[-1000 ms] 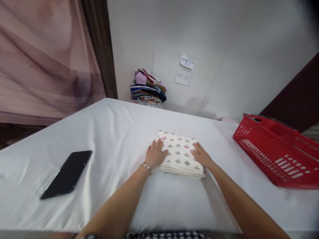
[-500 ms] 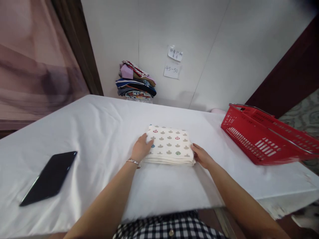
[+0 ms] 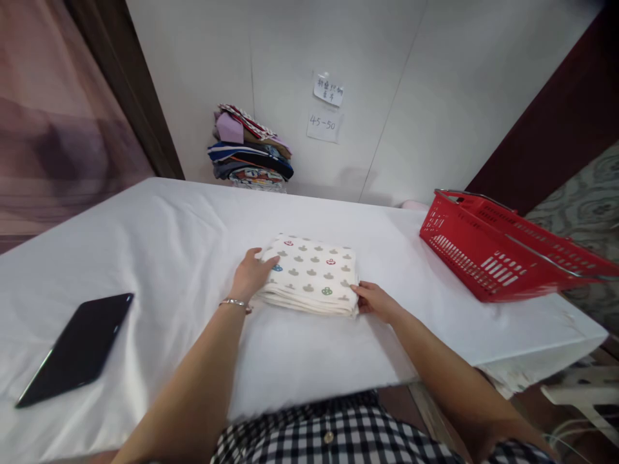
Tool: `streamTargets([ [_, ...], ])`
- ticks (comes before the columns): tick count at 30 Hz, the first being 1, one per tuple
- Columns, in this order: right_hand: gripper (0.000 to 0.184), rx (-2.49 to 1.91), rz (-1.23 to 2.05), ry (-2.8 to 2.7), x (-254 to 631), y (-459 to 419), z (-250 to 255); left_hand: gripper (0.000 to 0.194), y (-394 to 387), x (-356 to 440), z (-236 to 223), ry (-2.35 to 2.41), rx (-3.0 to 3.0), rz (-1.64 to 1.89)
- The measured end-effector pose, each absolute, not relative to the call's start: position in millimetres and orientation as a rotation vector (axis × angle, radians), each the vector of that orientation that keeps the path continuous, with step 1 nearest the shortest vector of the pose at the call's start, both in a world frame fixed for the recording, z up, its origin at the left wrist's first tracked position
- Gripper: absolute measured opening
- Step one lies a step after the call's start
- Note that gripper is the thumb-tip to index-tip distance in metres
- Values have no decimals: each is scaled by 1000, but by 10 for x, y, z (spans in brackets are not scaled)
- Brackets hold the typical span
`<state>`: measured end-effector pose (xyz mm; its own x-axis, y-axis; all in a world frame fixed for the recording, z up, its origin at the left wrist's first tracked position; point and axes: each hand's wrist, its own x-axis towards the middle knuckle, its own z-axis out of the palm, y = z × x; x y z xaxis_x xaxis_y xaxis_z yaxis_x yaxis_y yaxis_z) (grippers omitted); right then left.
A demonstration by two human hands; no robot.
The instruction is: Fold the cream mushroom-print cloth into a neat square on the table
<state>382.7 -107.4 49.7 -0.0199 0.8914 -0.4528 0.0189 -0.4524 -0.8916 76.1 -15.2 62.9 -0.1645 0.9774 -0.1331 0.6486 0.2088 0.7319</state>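
A folded cream cloth [image 3: 314, 270] with a mushroom print in grey, red, blue and green lies in several layers on the white-covered table. At its left edge is my left hand [image 3: 252, 274], thumb on top and fingers along the side, gripping it. My right hand [image 3: 377, 300] pinches the near right corner, thumb above and the other fingers partly hidden under the edge. The cloth's layers show along its near side, which is slightly curved.
A black tablet [image 3: 77, 345] lies at the left on the white tablecloth [image 3: 184, 258]. To the right stands a red plastic basket [image 3: 483, 251] with metal handles. Folded clothes [image 3: 251, 151] are stacked at the table's far edge, below paper signs [image 3: 324, 124] on the wall.
The view has shifted slightly, so most things appear further left and higher. The cloth has turned a little, its right side nearer me, with both hands still on it.
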Motion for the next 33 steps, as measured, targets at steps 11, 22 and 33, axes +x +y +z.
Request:
streamTargets([
  [11,30,-1590,1119,-1052,3887,-1186,443,64,-53,631,518,1927,1563,596],
  [22,39,-1728,1293,-1263,3740,-906,620,63,-92,634,577,1920,1598,526],
  [33,39,-1651,1349,-1162,3785,-977,513,66,-60,649,520,1932,1604,542],
])
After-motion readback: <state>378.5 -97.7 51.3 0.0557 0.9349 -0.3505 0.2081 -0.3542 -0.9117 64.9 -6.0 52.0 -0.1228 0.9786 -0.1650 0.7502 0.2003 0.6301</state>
